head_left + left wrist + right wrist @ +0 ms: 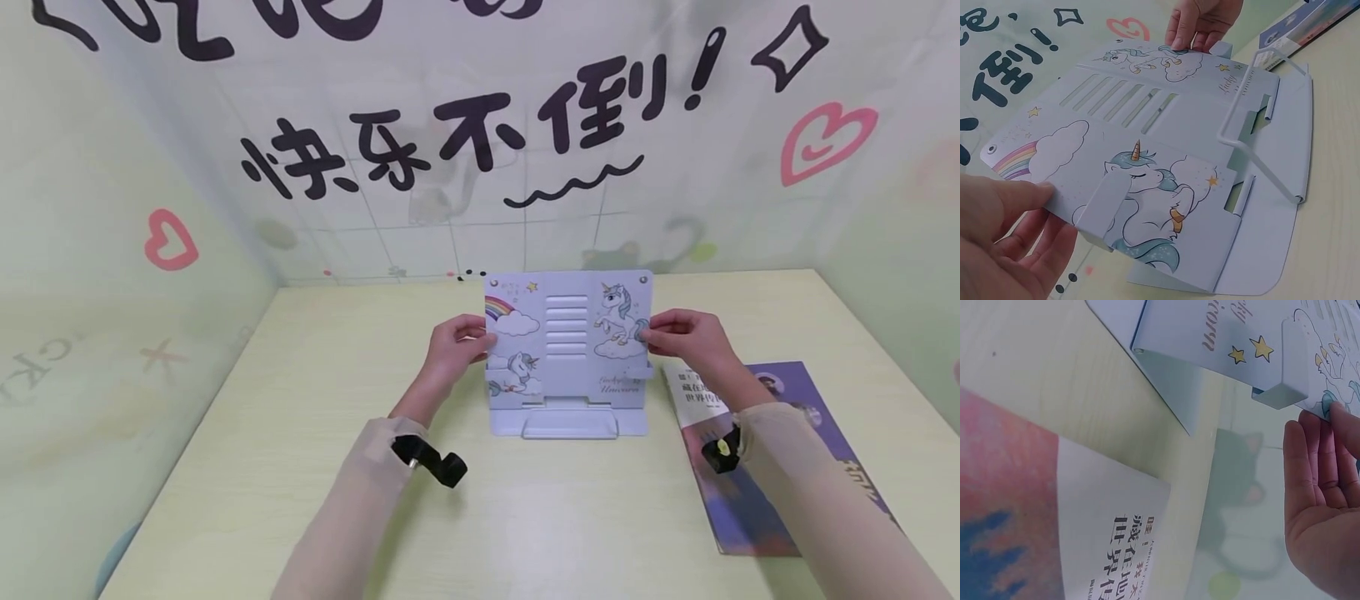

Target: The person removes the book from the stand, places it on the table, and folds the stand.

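Observation:
A pale lilac book stand (566,342) printed with unicorns, clouds and a rainbow stands on the table, its slotted back panel raised from its base. My left hand (456,346) pinches the panel's left edge, thumb on the printed face and fingers behind. At the opposite edge my right hand (690,337) pinches the panel the same way, its thumb by the unicorn's tail. A white wire bar (1254,112) sticks out at the stand's foot in the left wrist view. Small side clips (1288,365) fold over the panel's edges.
A book (787,467) with a purple and white cover lies on the table (315,417) to the right, partly under my right forearm. Behind the table hangs a white backdrop (337,242) with black lettering and hearts.

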### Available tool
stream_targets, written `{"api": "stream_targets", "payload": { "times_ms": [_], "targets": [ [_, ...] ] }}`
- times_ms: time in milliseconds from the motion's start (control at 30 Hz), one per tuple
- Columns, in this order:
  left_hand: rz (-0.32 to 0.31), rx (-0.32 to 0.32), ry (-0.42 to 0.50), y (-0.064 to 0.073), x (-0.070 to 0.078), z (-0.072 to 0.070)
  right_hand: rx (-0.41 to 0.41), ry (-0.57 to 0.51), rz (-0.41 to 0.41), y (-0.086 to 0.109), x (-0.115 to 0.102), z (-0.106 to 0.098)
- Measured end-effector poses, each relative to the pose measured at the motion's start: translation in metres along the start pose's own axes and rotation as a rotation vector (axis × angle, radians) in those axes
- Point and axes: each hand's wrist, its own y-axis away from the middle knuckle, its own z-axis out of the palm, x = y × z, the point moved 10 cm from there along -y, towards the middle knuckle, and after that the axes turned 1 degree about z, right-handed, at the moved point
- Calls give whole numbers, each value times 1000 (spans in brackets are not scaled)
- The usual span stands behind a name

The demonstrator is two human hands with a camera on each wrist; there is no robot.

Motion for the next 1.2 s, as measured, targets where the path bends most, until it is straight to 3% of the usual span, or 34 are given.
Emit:
{"api": "stream_targets", "payload": {
  "times_ms": [600,1200],
  "targets": [
    [8,-38,-20,12,0,-1,-42,-8,-49,-23,-15,7],
    [32,-144,-80,43,0,15,-132,36,-55,-55,-28,21]
  ]
}}
